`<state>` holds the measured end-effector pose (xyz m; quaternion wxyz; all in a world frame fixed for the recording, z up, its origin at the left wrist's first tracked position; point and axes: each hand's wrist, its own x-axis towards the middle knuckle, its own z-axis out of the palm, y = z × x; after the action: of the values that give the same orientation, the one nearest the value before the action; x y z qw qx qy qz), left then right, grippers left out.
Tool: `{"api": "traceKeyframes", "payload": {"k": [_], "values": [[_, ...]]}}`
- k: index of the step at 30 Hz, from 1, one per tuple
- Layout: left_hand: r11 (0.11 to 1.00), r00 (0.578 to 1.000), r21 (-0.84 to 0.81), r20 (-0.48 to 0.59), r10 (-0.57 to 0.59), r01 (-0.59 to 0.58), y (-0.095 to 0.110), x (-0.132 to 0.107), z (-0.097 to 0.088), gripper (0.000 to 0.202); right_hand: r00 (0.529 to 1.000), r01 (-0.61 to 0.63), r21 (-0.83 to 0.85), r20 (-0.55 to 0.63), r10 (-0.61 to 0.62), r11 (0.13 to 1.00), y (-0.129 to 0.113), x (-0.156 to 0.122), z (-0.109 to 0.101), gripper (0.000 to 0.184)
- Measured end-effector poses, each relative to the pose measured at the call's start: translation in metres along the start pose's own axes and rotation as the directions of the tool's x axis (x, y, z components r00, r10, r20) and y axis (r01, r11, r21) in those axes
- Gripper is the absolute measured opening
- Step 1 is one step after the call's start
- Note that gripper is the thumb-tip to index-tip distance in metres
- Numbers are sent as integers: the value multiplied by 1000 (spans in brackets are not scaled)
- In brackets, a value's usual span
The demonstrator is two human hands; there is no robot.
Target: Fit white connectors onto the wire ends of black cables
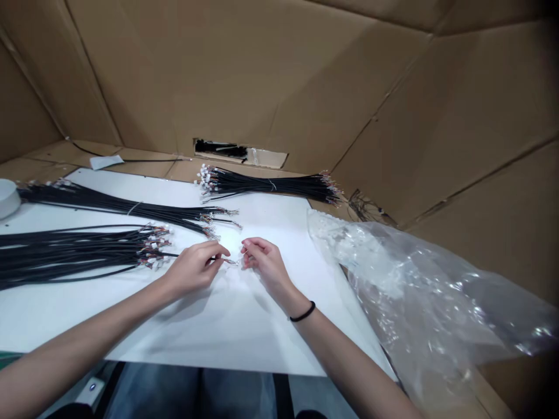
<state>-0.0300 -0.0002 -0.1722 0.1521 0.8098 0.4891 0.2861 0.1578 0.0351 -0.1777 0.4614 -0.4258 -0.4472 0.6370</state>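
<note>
My left hand (196, 265) pinches a black cable (171, 255) near its end, over the white board (262, 317). Thin stripped wires (230, 262) stick out past its fingertips to the right. Just beyond them is my right hand (264, 262), its thumb and fingers pressed together by the wire tips; what they hold, if anything, is too small to make out. To the left lies a spread of black cables (70, 253) with white connectors (155, 244) at their right ends. Behind it rests a tied bundle of black cables (113, 202) with bare wire ends.
Another tied cable bundle (271, 184) lies at the back. A clear plastic bag (419, 291) with small white pieces (371, 256) covers the right side. Cardboard walls (244, 70) with a cut slot (222, 149) enclose the board. A white roll (7, 198) stands far left, near a paper slip (106, 162).
</note>
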Motion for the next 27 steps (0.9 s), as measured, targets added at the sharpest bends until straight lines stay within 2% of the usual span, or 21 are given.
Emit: {"api": "traceKeyframes", "payload": {"k": [5,9,14,19,27], "values": [[996,995,-85,-98,1,-10,1,-6,3,22,1000,3,-17,-14,-3,1000,7,-2,0,18],[986,980,-98,-165,116,-133,2,-7,3,20,1000,-23,-36,-14,23,999,10,-10,1,13],[980,979,-135,-159,127,-149,1,-9,2,27,995,-70,-116,59,77,991,7,-15,1,15],[978,983,-159,-147,109,-132,1,-9,1,26,990,45,-234,141,-12,971,2,-18,7,20],[975,983,-167,-140,120,-143,3,-9,0,26,989,58,-264,145,-20,963,8,-24,11,26]]}}
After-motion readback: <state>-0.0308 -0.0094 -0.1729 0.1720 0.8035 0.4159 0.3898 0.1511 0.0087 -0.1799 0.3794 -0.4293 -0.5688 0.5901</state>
